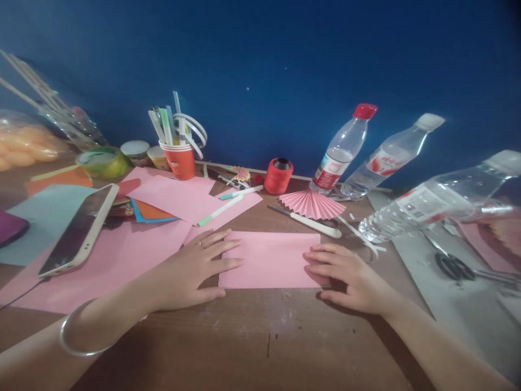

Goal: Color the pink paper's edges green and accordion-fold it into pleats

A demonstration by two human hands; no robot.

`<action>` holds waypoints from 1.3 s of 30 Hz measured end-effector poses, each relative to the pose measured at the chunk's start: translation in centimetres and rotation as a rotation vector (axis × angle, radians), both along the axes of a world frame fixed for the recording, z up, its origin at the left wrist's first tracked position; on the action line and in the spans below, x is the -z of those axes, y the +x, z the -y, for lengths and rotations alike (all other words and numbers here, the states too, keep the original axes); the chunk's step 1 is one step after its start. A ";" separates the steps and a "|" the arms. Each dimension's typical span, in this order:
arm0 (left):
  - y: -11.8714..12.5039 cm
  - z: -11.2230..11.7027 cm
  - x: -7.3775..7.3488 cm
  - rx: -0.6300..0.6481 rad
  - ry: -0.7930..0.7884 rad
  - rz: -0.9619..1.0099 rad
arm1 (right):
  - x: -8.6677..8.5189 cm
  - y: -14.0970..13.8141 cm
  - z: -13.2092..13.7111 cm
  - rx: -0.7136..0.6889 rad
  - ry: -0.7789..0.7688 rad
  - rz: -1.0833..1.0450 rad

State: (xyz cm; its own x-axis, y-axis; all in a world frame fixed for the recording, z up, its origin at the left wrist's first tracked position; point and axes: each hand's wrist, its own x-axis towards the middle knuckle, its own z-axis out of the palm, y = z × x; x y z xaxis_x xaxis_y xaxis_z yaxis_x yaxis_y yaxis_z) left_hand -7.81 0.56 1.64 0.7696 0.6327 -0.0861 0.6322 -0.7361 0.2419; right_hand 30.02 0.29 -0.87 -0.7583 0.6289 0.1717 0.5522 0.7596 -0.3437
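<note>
A pink sheet of paper [272,260], rectangular and perhaps folded, lies flat on the wooden table [260,331]. Resting on its left end are the outstretched fingers of my left hand [195,269], with a ring on one finger and a silver bangle on the wrist. My right hand [352,274] lies on the right end, fingers spread. Neither hand grips the sheet. Just beyond it are a white-handled craft knife [315,224] and a pleated pink paper fan [312,204].
Larger pink sheets [150,258] and a phone [79,231] are on the left. Behind stand a red paper cup [182,162] of pens and a red thread spool [279,176]. Several plastic bottles [342,149] stand or lean at right, near black-handled scissors [455,266]. A blue wall [252,70] rises behind.
</note>
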 end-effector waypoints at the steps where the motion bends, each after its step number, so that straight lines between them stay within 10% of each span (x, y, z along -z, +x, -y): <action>1: 0.0 0.0 0.1 0.002 0.009 0.000 | -0.1 0.0 0.0 -0.003 -0.016 -0.016; 39: -0.5 -0.7 0.6 0.041 0.092 -0.067 | -0.2 0.3 -1.0 0.035 -0.262 -0.294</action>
